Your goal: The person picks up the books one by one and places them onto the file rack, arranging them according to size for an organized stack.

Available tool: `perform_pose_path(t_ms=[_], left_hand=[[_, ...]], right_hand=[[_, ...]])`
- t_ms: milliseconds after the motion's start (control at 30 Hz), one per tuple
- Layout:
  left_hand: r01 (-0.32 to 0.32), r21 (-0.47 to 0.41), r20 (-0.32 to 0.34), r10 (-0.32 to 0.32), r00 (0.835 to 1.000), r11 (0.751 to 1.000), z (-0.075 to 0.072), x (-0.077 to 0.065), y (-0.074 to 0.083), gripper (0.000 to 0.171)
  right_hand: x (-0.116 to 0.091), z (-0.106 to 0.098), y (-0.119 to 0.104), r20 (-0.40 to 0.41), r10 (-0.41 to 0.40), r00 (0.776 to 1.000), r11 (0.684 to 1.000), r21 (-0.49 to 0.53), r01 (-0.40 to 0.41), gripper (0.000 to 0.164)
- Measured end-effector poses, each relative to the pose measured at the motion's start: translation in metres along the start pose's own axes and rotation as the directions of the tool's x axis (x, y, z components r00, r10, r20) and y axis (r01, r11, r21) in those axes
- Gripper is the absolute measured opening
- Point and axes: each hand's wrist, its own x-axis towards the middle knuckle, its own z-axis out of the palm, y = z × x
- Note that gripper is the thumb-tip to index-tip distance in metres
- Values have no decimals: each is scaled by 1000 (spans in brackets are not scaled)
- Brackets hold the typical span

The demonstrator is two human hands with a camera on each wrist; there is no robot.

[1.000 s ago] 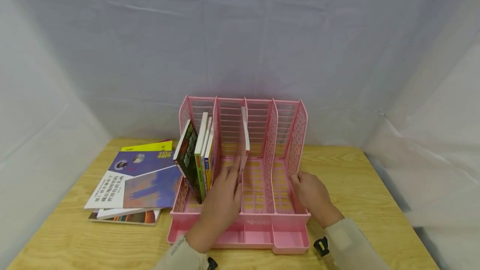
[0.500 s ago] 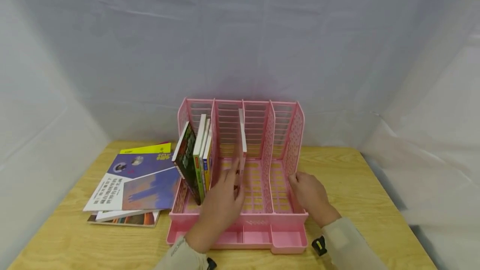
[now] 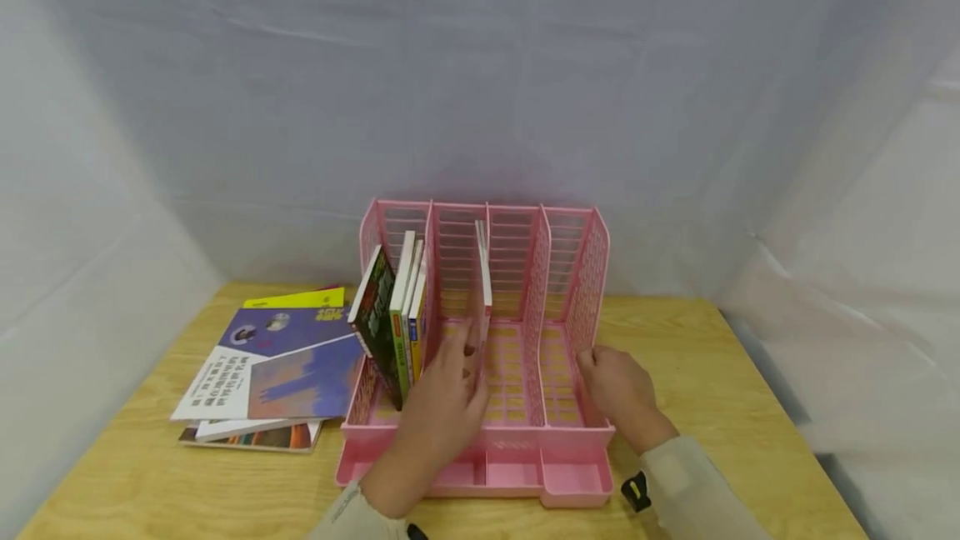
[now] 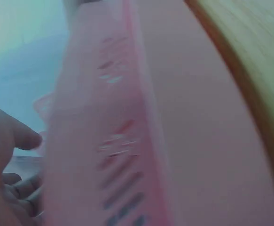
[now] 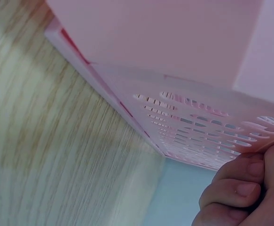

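A pink desktop file organizer point(image 3: 480, 437) with upright dividers stands on the table. My left hand point(image 3: 442, 407) reaches into its second compartment from the left, the fingers extended beside a thin white-edged book point(image 3: 485, 273). That book stands upright close to the middle divider; whether the fingertips touch it I cannot tell. In the left wrist view, the thumb and loosely bent fingers point(image 4: 21, 188) show behind the pink front. My right hand point(image 3: 618, 390) grips the front edge of the organizer's right side panel point(image 5: 193, 122), its fingers curled round it.
The leftmost compartment holds a dark-covered book point(image 3: 375, 327) leaning left and several upright books point(image 3: 408, 315). On the table at left lies a pile of books, topped by a purple and white one point(image 3: 273, 365). Small trays point(image 3: 577, 477) run along the organizer's front.
The thin book's top has shifted slightly left of the divider, and a second thin edge shows beside it. My left fingers have moved slightly left. The right hand keeps its grip.
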Motion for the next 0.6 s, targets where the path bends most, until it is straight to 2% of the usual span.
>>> perform_pose_path(t_ms=[100,167,233,300,367,400,433,500,533,600], left_hand=[[-76,-18,-83,74,994,997,-18,-1,4,61],[-148,-36,-166,140,976,988,-35,1,4,53],[-245,-37,-282,225,933,969,-52,5,-2,41],[-315,-37,-397,276,876,948,-68,8,-13,27],[-318,-20,-474,271,837,948,-84,10,-29,17],[-299,-13,-507,252,824,954,-91,11,-39,13],[-258,-11,-526,214,823,966,-99,10,-49,10],[-126,4,-547,108,830,992,-113,8,-73,10],[-42,6,-541,39,840,999,-120,7,-85,11],[106,15,-518,-83,851,994,-132,3,-111,18]], right_hand=[[0,1,1,-3,-3,1000,1000,2,3,51],[0,1,2,-6,-2,1000,1000,7,2,50],[0,1,4,-15,-2,1000,1000,9,2,51],[0,0,5,-14,4,1000,1000,14,-3,51],[0,-1,7,-12,9,1000,1000,16,-9,52],[0,-1,8,-9,14,1000,1000,20,-13,52],[0,-1,9,-5,15,1000,1000,25,-15,52],[-1,-1,9,1,16,1000,999,38,-16,52],[-1,-1,9,2,14,1000,999,42,-14,51],[-1,-1,8,-1,13,1000,999,49,-13,51]])
